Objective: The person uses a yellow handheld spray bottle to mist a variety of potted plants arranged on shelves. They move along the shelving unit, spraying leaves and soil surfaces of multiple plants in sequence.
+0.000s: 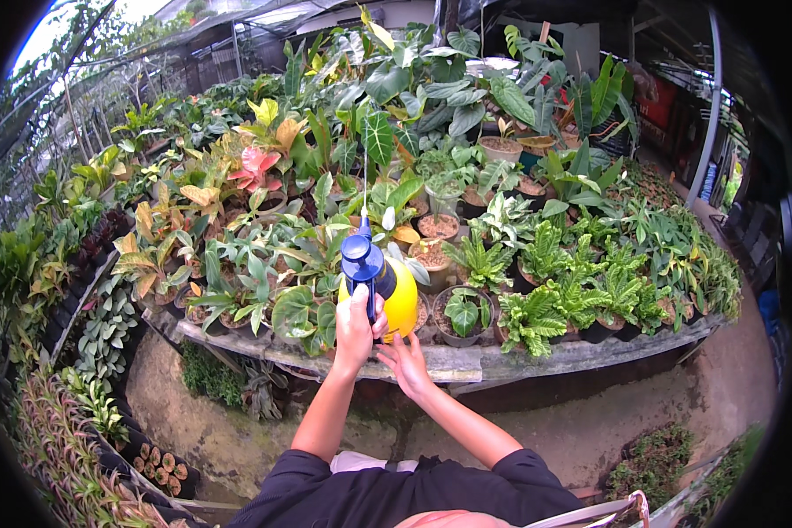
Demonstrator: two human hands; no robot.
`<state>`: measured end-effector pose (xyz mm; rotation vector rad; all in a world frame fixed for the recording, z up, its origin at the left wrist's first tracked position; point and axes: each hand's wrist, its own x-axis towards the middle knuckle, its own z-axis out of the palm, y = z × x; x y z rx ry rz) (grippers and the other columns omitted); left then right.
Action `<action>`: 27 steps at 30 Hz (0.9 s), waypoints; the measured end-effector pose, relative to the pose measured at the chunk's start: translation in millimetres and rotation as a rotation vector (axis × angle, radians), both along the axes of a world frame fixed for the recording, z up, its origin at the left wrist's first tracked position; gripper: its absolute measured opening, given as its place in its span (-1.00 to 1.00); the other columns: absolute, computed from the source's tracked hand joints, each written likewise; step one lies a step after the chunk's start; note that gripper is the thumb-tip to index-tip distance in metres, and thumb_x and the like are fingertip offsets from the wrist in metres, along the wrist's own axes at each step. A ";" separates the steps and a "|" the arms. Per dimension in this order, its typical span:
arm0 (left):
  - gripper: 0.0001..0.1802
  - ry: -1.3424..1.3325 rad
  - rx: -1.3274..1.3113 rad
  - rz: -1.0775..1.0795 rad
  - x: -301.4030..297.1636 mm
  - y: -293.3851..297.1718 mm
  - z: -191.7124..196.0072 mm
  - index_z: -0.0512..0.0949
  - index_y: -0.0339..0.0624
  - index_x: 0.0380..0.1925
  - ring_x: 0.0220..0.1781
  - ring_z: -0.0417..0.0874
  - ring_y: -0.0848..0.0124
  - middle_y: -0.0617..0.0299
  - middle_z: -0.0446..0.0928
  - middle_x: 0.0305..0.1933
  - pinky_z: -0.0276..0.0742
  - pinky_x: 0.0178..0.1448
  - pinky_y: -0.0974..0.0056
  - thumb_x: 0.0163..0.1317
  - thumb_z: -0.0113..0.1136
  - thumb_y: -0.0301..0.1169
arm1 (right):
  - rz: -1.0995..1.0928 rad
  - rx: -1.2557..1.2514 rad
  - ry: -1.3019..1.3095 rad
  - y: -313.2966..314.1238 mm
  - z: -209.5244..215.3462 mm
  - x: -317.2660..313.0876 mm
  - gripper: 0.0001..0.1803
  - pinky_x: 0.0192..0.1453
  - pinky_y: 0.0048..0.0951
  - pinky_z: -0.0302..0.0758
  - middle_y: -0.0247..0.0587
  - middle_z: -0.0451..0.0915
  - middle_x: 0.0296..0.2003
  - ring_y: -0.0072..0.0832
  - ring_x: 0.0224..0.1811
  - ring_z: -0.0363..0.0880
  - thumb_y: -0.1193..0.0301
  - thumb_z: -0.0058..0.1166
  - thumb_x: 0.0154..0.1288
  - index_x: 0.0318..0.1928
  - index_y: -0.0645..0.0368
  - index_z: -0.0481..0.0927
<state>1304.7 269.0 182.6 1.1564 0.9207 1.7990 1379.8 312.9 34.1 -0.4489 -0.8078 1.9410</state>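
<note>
A pump spray bottle (pixel 399 297) with a yellow body and a dark blue head is held out over the near edge of the plant bench. My left hand (pixel 355 329) is closed around its handle, the thumb lying up along the back. Just below, my right hand (pixel 407 363) has its fingers stretched apart, the tips at the lower side of the yellow body. From the nozzle (pixel 364 220), which points away from me, a thin pale line that looks like a water jet runs toward the far plants. A potted plant with broad green leaves (pixel 463 310) stands right of the bottle.
The bench (pixel 422 361) is crowded with potted plants, including bright green ferny ones (pixel 537 319) and a pink-leaved one (pixel 255 167). More plants (pixel 53 440) line the lower left. A concrete path (pixel 519 422) runs below the bench; a grey post (pixel 711 114) rises at right.
</note>
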 end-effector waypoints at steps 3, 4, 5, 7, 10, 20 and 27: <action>-0.57 0.019 -0.075 -0.030 2.4 -0.3 -5.3 0.26 -0.20 -0.63 -0.84 0.12 0.60 0.35 0.17 -0.84 0.04 -0.72 0.51 0.24 -0.30 -0.11 | -0.025 -0.016 -0.054 -7.6 -12.0 2.6 -0.33 0.02 -0.25 0.28 -0.04 0.32 -0.03 -0.30 0.03 0.34 0.17 -0.11 0.22 0.17 0.10 -0.17; -0.57 -0.005 -0.084 -0.031 2.8 -0.3 -7.6 0.26 -0.19 -0.63 -0.84 0.12 0.60 0.35 0.17 -0.84 0.04 -0.71 0.50 0.24 -0.30 -0.11 | -0.030 -0.024 -0.071 -9.6 -15.3 3.8 -0.33 0.02 -0.25 0.28 -0.03 0.32 -0.03 -0.30 0.03 0.34 0.16 -0.12 0.22 0.16 0.11 -0.17; -0.57 -0.028 -0.095 -0.030 2.3 -1.3 -10.8 0.26 -0.19 -0.64 -0.84 0.12 0.60 0.36 0.17 -0.84 0.04 -0.71 0.50 0.24 -0.30 -0.11 | -0.027 -0.019 -0.094 -12.9 -16.6 5.2 -0.33 0.01 -0.25 0.30 -0.03 0.31 -0.02 -0.31 0.03 0.34 0.15 -0.12 0.22 0.16 0.12 -0.15; -0.57 -0.051 -0.108 -0.023 -0.1 -1.7 -20.3 0.26 -0.18 -0.64 -0.83 0.11 0.60 0.37 0.16 -0.84 0.04 -0.70 0.49 0.24 -0.30 -0.10 | -0.023 -0.053 -0.150 -17.3 -22.8 7.6 -0.33 -0.01 -0.25 0.31 -0.02 0.31 -0.02 -0.30 0.02 0.34 0.13 -0.10 0.20 0.15 0.12 -0.13; -0.57 -0.069 -0.174 0.011 2.4 -2.2 -31.7 0.26 -0.17 -0.64 -0.83 0.12 0.59 0.38 0.15 -0.84 0.05 -0.70 0.49 0.24 -0.31 -0.10 | -0.010 -0.118 -0.249 -24.9 -45.0 12.8 -0.32 -0.04 -0.25 0.34 -0.01 0.30 -0.02 -0.28 0.01 0.35 0.10 -0.08 0.18 0.13 0.13 -0.09; -0.57 -0.062 -0.322 -0.085 4.5 -4.1 -59.5 0.27 -0.17 -0.65 -0.84 0.12 0.62 0.40 0.16 -0.84 0.07 -0.71 0.50 0.24 -0.29 -0.09 | -0.076 -0.293 -0.309 -63.0 -76.2 15.1 -0.33 -0.15 -0.35 0.40 -0.06 0.33 -0.07 -0.37 -0.09 0.41 0.08 -0.05 0.15 0.10 0.16 -0.03; -0.57 -0.161 -0.355 -0.079 12.6 -1.0 -76.4 0.26 -0.16 -0.64 -0.83 0.11 0.60 0.40 0.14 -0.83 0.05 -0.69 0.48 0.25 -0.33 -0.10 | -0.155 -0.341 -0.360 -67.6 -81.2 26.7 -0.34 -0.17 -0.34 0.39 -0.14 0.32 -0.06 -0.38 -0.11 0.41 0.05 -0.08 0.16 0.11 0.13 -0.02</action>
